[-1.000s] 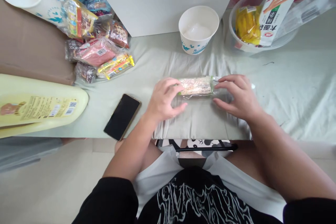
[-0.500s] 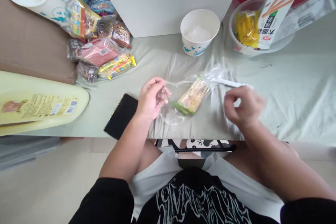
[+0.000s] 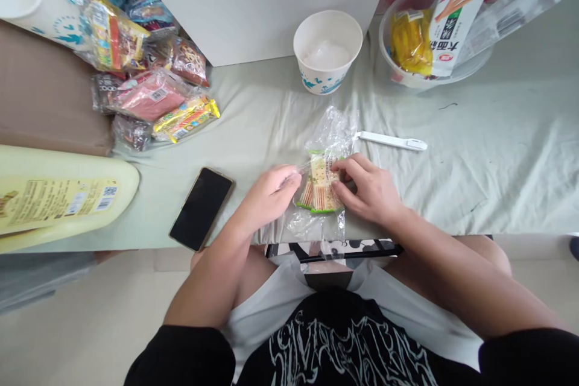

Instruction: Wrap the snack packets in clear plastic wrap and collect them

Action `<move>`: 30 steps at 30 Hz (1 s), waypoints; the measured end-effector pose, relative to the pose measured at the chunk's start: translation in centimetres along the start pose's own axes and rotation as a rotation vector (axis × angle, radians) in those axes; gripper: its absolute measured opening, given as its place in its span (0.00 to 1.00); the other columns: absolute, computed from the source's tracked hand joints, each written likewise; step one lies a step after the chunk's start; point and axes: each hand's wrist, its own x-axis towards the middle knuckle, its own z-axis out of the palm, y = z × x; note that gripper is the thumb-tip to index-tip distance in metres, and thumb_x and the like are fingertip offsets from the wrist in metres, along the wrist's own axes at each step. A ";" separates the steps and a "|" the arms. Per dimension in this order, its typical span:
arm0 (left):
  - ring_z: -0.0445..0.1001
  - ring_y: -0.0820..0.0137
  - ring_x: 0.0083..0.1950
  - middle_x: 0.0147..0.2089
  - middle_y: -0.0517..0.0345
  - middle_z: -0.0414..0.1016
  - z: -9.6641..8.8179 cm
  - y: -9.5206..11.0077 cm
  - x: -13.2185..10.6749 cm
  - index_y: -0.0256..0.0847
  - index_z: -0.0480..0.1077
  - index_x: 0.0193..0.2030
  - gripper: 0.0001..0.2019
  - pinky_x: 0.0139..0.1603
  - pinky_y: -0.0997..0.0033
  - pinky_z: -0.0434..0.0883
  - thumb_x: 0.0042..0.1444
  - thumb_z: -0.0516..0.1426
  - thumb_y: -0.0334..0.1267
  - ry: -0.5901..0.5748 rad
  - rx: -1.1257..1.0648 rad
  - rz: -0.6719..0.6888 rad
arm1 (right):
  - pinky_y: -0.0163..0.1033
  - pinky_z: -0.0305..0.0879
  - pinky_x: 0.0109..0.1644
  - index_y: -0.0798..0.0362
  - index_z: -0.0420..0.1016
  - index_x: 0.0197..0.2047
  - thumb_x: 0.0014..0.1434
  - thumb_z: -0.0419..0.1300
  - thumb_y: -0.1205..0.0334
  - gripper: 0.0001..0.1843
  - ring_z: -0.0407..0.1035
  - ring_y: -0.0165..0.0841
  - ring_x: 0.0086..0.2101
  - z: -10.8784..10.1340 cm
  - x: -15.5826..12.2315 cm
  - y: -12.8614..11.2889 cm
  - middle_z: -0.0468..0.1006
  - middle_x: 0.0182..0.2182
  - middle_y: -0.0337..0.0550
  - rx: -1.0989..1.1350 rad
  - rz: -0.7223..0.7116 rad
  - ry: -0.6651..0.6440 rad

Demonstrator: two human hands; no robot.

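Note:
A green-edged pack of sandwich crackers [image 3: 323, 184] lies on the cloth, with clear plastic wrap [image 3: 332, 123] spread above and below it. At its left edge, my left hand [image 3: 274, 193] is closed, pinching part of the loose wrap. My right hand [image 3: 371, 190] grips the right side of the cracker pack, thumb and fingertips on it; some of its fingers are curled out of sight. Just beyond the right hand lies a slim white tool [image 3: 393, 140], which looks like a small cutter.
A white paper bowl [image 3: 325, 66] stands behind the crackers. To its right is a clear tub [image 3: 470, 75] of snack packs. A black phone [image 3: 202, 208] lies left of my left hand. Further left are wrapped snacks [image 3: 154, 96], a paper cup [image 3: 54, 12] and a yellow bottle [image 3: 126, 184].
My right hand has moved left from beside the white tool onto the cracker pack. The pack has turned more upright in view and sits nearer me. My left hand still pinches the wrap.

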 end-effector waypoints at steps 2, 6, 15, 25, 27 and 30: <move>0.75 0.65 0.40 0.36 0.55 0.75 0.0 -0.1 0.1 0.41 0.66 0.29 0.16 0.44 0.64 0.72 0.62 0.56 0.49 -0.052 -0.377 -0.072 | 0.43 0.71 0.37 0.52 0.72 0.51 0.65 0.55 0.52 0.16 0.74 0.35 0.33 0.0 -0.3 0.1 0.77 0.39 0.46 0.096 0.037 -0.010; 0.80 0.59 0.51 0.48 0.51 0.80 0.2 0.7 0.4 0.41 0.64 0.28 0.16 0.51 0.58 0.76 0.59 0.61 0.48 -0.155 -1.055 -0.194 | 0.46 0.75 0.43 0.50 0.65 0.60 0.65 0.57 0.43 0.27 0.76 0.39 0.41 0.1 -0.5 0.2 0.77 0.49 0.50 0.548 0.125 -0.085; 0.84 0.54 0.48 0.47 0.53 0.84 -1.4 0.6 0.2 0.41 0.72 0.26 0.13 0.31 0.67 0.77 0.58 0.59 0.45 -0.116 -1.465 -0.133 | 0.44 0.79 0.45 0.45 0.68 0.58 0.49 0.67 0.58 0.32 0.79 0.38 0.42 0.4 0.4 -0.6 0.81 0.50 0.43 1.548 0.628 -0.187; 0.77 0.79 0.25 0.28 0.64 0.78 -4.3 -0.6 0.6 0.42 0.70 0.30 0.09 0.18 0.86 0.66 0.62 0.54 0.34 0.344 -1.582 -0.005 | 0.56 0.74 0.60 0.45 0.73 0.55 0.50 0.63 0.59 0.27 0.76 0.43 0.54 -2.1 1.0 0.2 0.83 0.48 0.41 1.709 0.520 0.082; 0.79 0.73 0.26 0.29 0.61 0.79 -3.9 0.0 0.9 0.40 0.63 0.26 0.12 0.18 0.81 0.67 0.61 0.54 0.35 0.329 -1.434 -0.084 | 0.52 0.75 0.59 0.43 0.73 0.53 0.52 0.64 0.59 0.23 0.77 0.40 0.50 -2.2 0.9 0.2 0.83 0.46 0.38 1.566 0.445 0.190; 0.81 0.69 0.28 0.32 0.56 0.81 -3.2 0.7 1.2 0.40 0.58 0.24 0.14 0.15 0.81 0.62 0.58 0.56 0.39 0.237 -1.280 -0.180 | 0.46 0.77 0.53 0.42 0.74 0.51 0.54 0.65 0.60 0.20 0.78 0.35 0.44 -3.5 1.6 1.7 0.82 0.45 0.36 1.249 0.292 0.352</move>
